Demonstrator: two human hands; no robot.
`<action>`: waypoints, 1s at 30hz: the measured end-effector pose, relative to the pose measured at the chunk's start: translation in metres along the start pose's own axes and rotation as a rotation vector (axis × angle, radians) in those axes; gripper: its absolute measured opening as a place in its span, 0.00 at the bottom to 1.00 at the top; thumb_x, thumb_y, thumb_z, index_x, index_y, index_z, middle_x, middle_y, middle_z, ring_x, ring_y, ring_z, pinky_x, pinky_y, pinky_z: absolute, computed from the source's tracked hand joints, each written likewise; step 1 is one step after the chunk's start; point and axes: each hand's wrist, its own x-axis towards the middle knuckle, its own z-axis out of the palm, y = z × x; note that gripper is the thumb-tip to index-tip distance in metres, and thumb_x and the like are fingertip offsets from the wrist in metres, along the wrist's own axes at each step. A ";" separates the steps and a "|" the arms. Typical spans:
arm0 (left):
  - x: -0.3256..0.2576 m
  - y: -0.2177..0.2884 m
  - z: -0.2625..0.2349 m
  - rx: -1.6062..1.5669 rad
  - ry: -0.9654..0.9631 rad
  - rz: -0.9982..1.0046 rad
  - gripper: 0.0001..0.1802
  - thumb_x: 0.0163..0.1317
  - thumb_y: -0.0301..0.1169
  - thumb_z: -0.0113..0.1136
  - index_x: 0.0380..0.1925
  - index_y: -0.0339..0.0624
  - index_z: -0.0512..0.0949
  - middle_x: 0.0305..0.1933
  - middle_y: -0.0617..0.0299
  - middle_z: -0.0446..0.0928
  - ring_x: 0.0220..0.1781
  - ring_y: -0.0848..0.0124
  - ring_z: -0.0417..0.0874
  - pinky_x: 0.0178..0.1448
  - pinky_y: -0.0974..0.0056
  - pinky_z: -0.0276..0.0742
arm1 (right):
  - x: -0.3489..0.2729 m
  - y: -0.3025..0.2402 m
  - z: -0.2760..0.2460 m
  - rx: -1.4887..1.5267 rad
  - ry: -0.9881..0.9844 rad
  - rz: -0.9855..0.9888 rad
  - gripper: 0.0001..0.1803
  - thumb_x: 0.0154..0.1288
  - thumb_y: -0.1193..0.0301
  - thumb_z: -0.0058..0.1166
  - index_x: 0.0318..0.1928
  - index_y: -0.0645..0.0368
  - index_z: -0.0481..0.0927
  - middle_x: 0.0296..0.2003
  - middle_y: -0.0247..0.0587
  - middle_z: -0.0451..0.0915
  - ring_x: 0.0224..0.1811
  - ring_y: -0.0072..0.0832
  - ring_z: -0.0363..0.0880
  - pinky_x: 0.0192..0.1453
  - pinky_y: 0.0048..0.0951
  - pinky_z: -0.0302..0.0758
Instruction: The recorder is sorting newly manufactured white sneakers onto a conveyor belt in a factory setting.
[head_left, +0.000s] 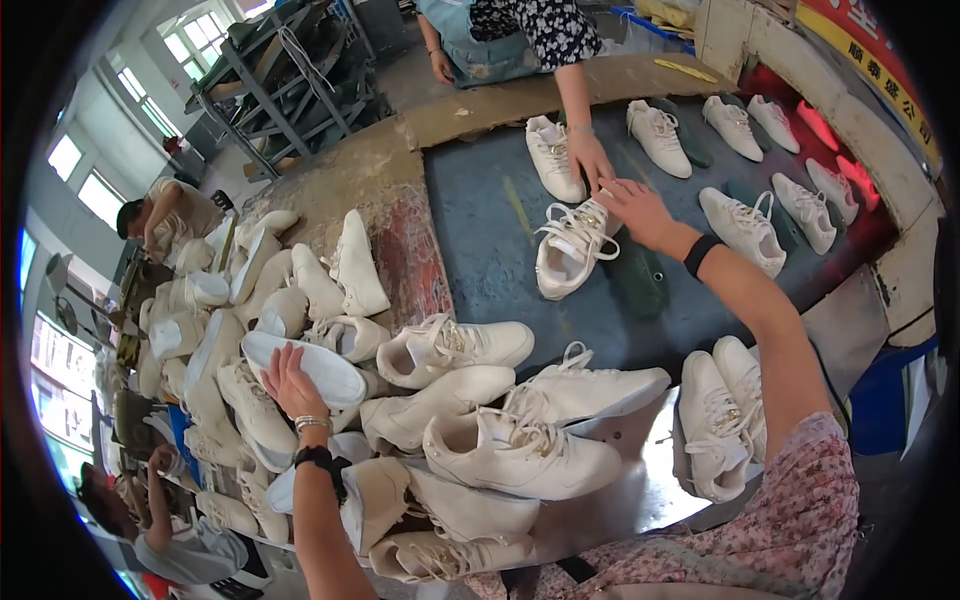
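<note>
Looking down through the head camera, a heap of cream-white sneakers (400,400) fills the lower left of a worn workbench (400,150), and a dark blue belt surface (480,240) runs toward three o'clock.

The left hand (287,382) lies at about eight o'clock, fingers spread and flat against an upturned white sneaker (305,365) whose pale sole faces up; it presses on the sole without closing around it. A bracelet and a dark band sit on that wrist.

The right hand (640,212) reaches out toward one o'clock, fingers extended and loosely parted, its tips touching the heel end of a white lace-up sneaker (572,248) that lies on the belt, opening upward. It touches the shoe and does not clamp it. A black wristband (702,255) circles that forearm.

Just beside the right hand, a co-worker's hand (590,158) comes down from twelve o'clock and meets the same sneaker's top edge. That person stands behind the bench in a dark flowered sleeve (545,30).

More white sneakers lie singly along the belt toward two o'clock (745,225), each beside a dark green shoe last (640,280). A pair of sneakers (720,415) rests at four o'clock near the person's flowered sleeve. Two other people sit at nine and seven o'clock.
</note>
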 end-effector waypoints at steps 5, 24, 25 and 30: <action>0.002 -0.003 0.001 0.037 -0.004 0.026 0.21 0.61 0.35 0.32 0.43 0.49 0.77 0.55 0.63 0.74 0.64 0.63 0.66 0.72 0.52 0.40 | 0.038 -0.066 0.028 0.265 0.292 -0.220 0.36 0.48 0.73 0.56 0.61 0.52 0.61 0.57 0.43 0.66 0.63 0.40 0.59 0.64 0.43 0.59; -0.010 -0.033 0.007 0.119 -0.046 -0.043 0.17 0.60 0.33 0.38 0.44 0.52 0.76 0.55 0.65 0.74 0.63 0.62 0.66 0.70 0.48 0.48 | -0.085 -0.052 -0.001 0.098 -0.224 -0.403 0.25 0.39 0.71 0.64 0.43 0.55 0.73 0.46 0.41 0.73 0.57 0.38 0.66 0.64 0.45 0.58; -0.005 -0.025 0.006 0.129 -0.079 -0.006 0.16 0.60 0.33 0.39 0.45 0.51 0.75 0.56 0.64 0.73 0.63 0.61 0.66 0.69 0.46 0.49 | -0.095 -0.049 0.000 0.092 -0.243 -0.385 0.24 0.40 0.73 0.62 0.43 0.55 0.73 0.47 0.41 0.73 0.57 0.38 0.66 0.64 0.45 0.59; 0.014 -0.015 -0.050 0.352 -0.317 0.164 0.16 0.60 0.33 0.47 0.48 0.50 0.76 0.59 0.59 0.69 0.62 0.59 0.67 0.63 0.46 0.58 | -0.090 -0.064 -0.020 0.208 -0.290 -0.309 0.19 0.42 0.77 0.57 0.41 0.59 0.73 0.43 0.49 0.74 0.52 0.45 0.70 0.56 0.40 0.67</action>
